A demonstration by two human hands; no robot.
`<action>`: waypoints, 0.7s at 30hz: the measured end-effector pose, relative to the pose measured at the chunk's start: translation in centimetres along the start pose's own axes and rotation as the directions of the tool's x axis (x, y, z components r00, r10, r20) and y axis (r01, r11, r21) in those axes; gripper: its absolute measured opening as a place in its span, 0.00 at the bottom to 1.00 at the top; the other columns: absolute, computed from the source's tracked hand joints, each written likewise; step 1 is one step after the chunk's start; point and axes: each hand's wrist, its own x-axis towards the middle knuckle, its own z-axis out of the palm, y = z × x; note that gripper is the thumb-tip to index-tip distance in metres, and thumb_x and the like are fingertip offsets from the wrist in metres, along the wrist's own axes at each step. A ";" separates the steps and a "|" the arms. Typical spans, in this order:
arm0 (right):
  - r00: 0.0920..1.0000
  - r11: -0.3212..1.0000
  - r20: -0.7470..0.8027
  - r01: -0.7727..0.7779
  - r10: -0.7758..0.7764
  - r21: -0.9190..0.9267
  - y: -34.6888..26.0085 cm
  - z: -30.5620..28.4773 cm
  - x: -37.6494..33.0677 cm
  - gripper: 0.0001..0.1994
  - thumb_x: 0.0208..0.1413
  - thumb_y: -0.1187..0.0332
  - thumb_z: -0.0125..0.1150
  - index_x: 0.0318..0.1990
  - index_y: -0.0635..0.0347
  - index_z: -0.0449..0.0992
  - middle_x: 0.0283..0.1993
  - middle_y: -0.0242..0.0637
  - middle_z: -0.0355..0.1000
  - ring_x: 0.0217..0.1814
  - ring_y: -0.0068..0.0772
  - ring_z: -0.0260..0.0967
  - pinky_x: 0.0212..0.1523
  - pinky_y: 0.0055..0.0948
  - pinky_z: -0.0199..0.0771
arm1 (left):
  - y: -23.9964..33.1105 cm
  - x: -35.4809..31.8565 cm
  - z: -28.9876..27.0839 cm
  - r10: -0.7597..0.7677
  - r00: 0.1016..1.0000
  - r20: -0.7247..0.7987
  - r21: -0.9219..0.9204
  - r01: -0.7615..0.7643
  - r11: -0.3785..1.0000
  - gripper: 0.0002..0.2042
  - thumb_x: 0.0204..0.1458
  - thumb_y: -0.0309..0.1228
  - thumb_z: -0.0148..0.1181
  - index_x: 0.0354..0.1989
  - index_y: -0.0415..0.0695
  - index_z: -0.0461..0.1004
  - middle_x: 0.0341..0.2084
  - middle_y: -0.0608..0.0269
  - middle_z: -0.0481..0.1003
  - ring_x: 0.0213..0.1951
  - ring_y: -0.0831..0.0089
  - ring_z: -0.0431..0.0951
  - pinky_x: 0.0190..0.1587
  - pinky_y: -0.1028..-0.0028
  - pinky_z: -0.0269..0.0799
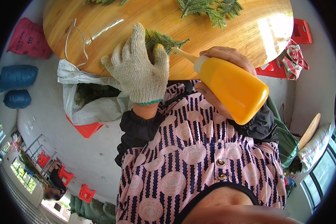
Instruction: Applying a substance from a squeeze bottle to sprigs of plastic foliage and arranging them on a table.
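Observation:
A yellow squeeze bottle [233, 87] with a pale nozzle is held tilted in my bare right hand [229, 56], its fingers wrapped round it. The nozzle tip points left, right by a green fir-like sprig [171, 40]; whether the two touch I cannot tell. My left hand [143, 67], in a cream knitted glove with a green cuff, lies over the sprig at the near side of the table. Its thumb and index finger are on either side of the sprig, seeming to hold it. The thumb tip is stained yellow. The sprig's left end is hidden behind the fingers.
On the round wooden table [246, 37], more green sprigs [212, 11] lie at the far side, beside a white strap [67, 41] at left. A white sack [97, 108] with dark greenery hangs open near its edge. Red stools [86, 193] and blue bundles [18, 78] stand around.

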 end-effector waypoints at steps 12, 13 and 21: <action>0.999 0.992 -0.044 -0.003 0.008 0.125 1.0 0.7 0.0 0.25 0.44 0.69 0.82 0.50 0.63 0.77 0.52 0.44 0.77 0.51 0.49 0.78 0.50 0.42 0.79 | -0.6 -0.5 0.7 -0.040 0.999 0.017 -0.048 0.041 0.998 0.32 0.51 0.46 0.63 0.65 0.48 0.74 0.46 0.51 0.80 0.50 0.49 0.77 0.64 0.34 0.55; 0.998 0.991 -0.064 0.002 0.007 0.135 1.0 0.7 -0.1 0.26 0.44 0.69 0.82 0.51 0.63 0.77 0.51 0.45 0.78 0.51 0.48 0.78 0.50 0.41 0.79 | -0.7 -0.5 0.7 -0.037 0.999 0.019 -0.050 0.038 0.998 0.32 0.51 0.46 0.63 0.65 0.48 0.74 0.46 0.51 0.80 0.50 0.49 0.77 0.64 0.34 0.55; 0.997 0.995 -0.076 0.026 -0.019 0.093 1.4 0.3 -0.7 0.29 0.44 0.70 0.81 0.55 0.65 0.75 0.49 0.46 0.78 0.49 0.47 0.79 0.49 0.40 0.79 | -1.5 -0.2 0.6 -0.025 0.999 0.022 -0.075 0.027 0.997 0.31 0.50 0.44 0.65 0.64 0.46 0.74 0.44 0.53 0.81 0.49 0.51 0.78 0.62 0.40 0.58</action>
